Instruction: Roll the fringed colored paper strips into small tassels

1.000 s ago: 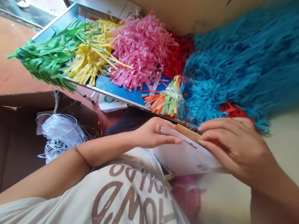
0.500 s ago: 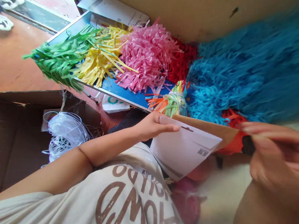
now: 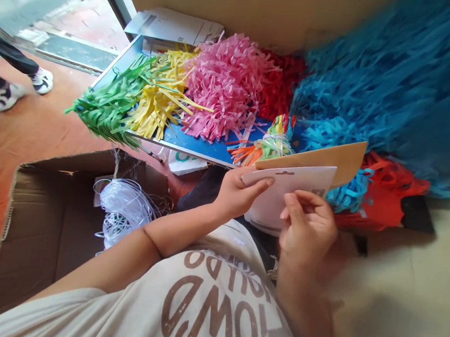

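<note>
My left hand [image 3: 242, 190] grips a white printed card [image 3: 271, 195] with a slotted hang hole, thumb in front and fingers behind. Behind that card stands a brown cardboard flap [image 3: 323, 158]; whether the two are joined cannot be told. My right hand [image 3: 308, 227] is over the card's right part, thumb and forefinger pinched together; anything between them is too small to make out. Just beyond the card lies a multicoloured bundle of paper strips [image 3: 273, 144], bound with white string, on the blue table [image 3: 199, 144].
Green [image 3: 111, 100], yellow [image 3: 155, 108], pink [image 3: 229, 86] and red strips [image 3: 282, 82] lie along the table, with a large blue heap [image 3: 371, 92] at right. White twine [image 3: 124, 207] sits in a cardboard box [image 3: 35, 226]. A person's shoes [image 3: 43, 80] show at left.
My right hand has come in from the far right to the card. The card has turned a little in my left hand. The person's feet at left have moved.
</note>
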Demonstrator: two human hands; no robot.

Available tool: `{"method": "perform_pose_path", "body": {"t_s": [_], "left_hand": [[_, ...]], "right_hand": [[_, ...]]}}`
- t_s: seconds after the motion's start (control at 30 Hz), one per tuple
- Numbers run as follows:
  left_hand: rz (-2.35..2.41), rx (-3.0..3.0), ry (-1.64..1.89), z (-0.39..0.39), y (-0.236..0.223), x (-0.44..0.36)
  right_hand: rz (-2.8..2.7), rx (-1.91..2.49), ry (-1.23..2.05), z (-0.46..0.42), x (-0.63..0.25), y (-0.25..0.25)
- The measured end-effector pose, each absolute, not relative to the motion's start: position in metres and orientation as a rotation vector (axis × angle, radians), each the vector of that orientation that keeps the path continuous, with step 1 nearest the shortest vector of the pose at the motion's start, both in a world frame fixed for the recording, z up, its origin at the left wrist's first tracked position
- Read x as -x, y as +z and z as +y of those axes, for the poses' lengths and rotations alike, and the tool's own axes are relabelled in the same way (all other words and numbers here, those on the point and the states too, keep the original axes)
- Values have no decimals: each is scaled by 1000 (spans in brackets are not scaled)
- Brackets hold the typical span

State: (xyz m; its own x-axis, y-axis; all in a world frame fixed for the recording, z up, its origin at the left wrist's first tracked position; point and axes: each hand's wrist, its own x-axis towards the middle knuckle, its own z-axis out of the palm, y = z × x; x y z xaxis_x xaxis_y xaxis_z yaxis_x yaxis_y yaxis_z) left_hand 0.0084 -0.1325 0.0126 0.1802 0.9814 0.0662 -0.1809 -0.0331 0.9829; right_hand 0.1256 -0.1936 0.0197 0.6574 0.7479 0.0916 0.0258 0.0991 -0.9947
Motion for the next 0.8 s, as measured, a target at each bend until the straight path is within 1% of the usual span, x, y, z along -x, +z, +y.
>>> {"method": "perform_pose_path", "body": {"t_s": [0.4, 0.8], "left_hand": [[880, -1364, 1301, -135, 16, -12], [896, -1439, 1318, -139, 11, -17]], "right_hand": [[-673, 1455, 575, -187, -127, 14], [-714, 1505, 468, -183, -127, 7]]}}
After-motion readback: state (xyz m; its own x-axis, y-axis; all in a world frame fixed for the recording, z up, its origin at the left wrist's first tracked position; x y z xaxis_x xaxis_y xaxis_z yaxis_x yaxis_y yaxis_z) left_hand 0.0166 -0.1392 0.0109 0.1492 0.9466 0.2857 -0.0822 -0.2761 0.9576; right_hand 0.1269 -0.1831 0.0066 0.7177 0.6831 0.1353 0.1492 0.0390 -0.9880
